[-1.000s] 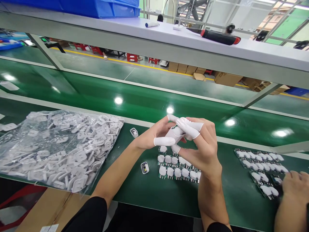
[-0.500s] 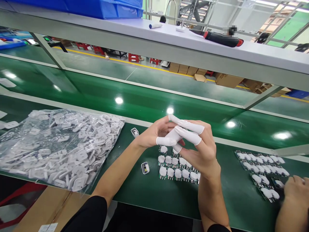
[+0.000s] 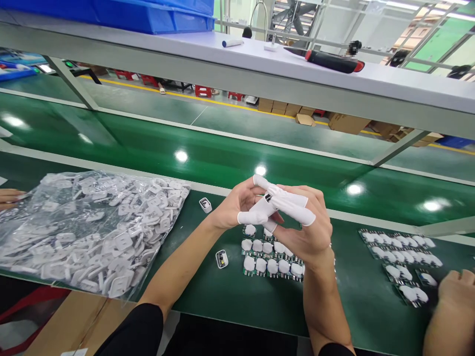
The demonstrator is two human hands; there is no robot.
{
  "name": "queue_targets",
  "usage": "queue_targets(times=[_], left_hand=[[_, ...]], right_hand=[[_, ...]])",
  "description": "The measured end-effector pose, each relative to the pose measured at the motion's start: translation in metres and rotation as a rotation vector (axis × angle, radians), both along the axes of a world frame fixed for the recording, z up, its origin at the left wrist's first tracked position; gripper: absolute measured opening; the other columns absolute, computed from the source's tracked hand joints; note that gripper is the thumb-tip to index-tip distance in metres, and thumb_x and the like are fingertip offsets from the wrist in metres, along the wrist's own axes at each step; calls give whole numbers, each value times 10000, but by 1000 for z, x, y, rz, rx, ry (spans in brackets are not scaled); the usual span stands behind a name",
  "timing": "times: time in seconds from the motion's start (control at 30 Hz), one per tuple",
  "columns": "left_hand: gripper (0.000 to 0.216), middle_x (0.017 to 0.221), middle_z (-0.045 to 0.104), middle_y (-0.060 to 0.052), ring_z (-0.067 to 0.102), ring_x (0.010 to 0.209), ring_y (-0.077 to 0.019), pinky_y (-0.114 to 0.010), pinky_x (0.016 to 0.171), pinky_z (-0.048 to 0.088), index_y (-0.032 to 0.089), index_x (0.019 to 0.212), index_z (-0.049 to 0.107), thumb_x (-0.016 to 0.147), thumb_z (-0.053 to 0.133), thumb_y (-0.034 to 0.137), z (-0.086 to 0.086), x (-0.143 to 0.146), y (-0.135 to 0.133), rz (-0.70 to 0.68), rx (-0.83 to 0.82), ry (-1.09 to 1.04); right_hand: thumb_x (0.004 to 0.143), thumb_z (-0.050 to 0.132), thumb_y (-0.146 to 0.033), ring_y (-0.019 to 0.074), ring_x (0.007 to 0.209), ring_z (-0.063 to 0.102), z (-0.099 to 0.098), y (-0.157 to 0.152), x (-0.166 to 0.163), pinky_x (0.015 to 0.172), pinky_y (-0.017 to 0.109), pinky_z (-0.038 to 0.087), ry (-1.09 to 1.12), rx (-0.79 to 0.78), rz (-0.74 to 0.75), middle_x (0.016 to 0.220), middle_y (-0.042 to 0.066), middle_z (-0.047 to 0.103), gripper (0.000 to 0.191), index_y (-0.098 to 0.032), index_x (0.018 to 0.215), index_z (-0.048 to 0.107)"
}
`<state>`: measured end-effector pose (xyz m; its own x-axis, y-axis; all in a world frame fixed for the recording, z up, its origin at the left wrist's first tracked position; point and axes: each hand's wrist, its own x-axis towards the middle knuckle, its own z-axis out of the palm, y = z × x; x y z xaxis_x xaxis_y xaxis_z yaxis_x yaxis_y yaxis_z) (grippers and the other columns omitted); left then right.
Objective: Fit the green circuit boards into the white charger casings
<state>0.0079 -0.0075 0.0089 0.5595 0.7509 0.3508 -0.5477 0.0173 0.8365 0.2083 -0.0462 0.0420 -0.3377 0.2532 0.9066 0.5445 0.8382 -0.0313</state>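
My left hand (image 3: 237,207) and my right hand (image 3: 302,225) meet above the green bench, fingertips in white finger cots. Together they pinch a small white part (image 3: 266,201) with a dark edge; most of it is hidden by the fingers. Directly below lies a green circuit panel (image 3: 272,257) carrying rows of white caps. Two small white housings lie near my left wrist, one (image 3: 205,204) behind it and one (image 3: 221,258) in front of my forearm.
A clear bag of white plug covers (image 3: 92,230) lies at the left, with another person's fingers (image 3: 9,196) at its far edge. More capped panels (image 3: 403,254) lie at the right, where a co-worker's hand (image 3: 454,291) rests. A green conveyor (image 3: 222,143) runs behind; a grey shelf (image 3: 260,64) hangs overhead.
My hands have stayed together, turning the small part slightly. The co-worker's hand at the right has shifted a little, and fingers have appeared at the bag's left edge.
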Motion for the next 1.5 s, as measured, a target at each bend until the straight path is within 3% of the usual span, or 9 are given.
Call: queue_targets(times=[0.33,0.5,0.67,0.77,0.9,1.03,1.17,1.3,1.5], left_hand=[[595,1194,835,-93,811,885,-195,-257,753,597,236,1158,670,709,1058,281,0,-4,1,12,38,24],[575,1201,840,-99,804,921,-192,-300,861,634,233,1197,677,760,1041,318,0,-5,3,39,71,39],[513,1097,808,-73,785,935,-194,-322,893,644,225,1137,707,768,1045,334,6,-6,1,119,85,56],[528,1059,782,-54,787,928,-198,-318,875,653,224,1122,726,722,1067,271,7,-10,2,155,98,88],[608,1200,795,-80,836,999,-244,-338,872,684,250,1208,726,710,1075,251,1,-14,6,145,78,101],[608,1212,812,-103,869,992,-303,-397,824,725,248,1209,727,743,1070,434,1,-9,6,128,-43,66],[573,1022,843,-98,861,848,-250,-334,767,720,194,1124,713,826,1002,588,8,3,4,245,-358,-145],[354,1016,835,-101,847,877,-184,-236,765,705,156,1123,721,1052,815,490,15,12,10,427,-744,-353],[188,1080,788,-95,845,955,-185,-253,810,723,190,1155,687,1105,753,359,11,10,20,562,-893,-466]], right_hand=[[884,901,-43,289,1122,856,5,-2,1,943,484,692,-9,1,15,1250,123,877,477,-235,1285,729],[900,884,-67,291,1136,841,-3,1,2,925,504,705,3,-38,1,1322,68,867,659,-327,1463,665],[883,879,-29,303,1155,819,-5,-1,3,876,480,725,-14,-62,28,1361,133,836,689,-283,1491,678],[930,821,-30,289,1120,814,-4,-2,4,868,486,727,-43,-119,34,1361,126,828,633,-309,1477,671],[938,803,-30,304,1238,799,-6,-1,4,932,500,733,-40,-246,71,1500,156,765,630,-298,1487,649],[925,870,-107,327,1359,765,-8,5,4,1075,557,711,61,-300,84,1536,177,739,808,-258,1644,536],[874,980,-272,343,1214,810,-9,10,10,1100,620,686,173,-284,52,1484,173,758,874,-248,1643,566],[880,981,-385,360,1160,820,-10,13,20,1061,649,685,236,-261,67,1460,156,776,806,-285,1597,625],[909,949,-415,375,1175,805,-9,13,23,1019,646,691,240,-240,71,1383,146,803,709,-289,1548,668]])
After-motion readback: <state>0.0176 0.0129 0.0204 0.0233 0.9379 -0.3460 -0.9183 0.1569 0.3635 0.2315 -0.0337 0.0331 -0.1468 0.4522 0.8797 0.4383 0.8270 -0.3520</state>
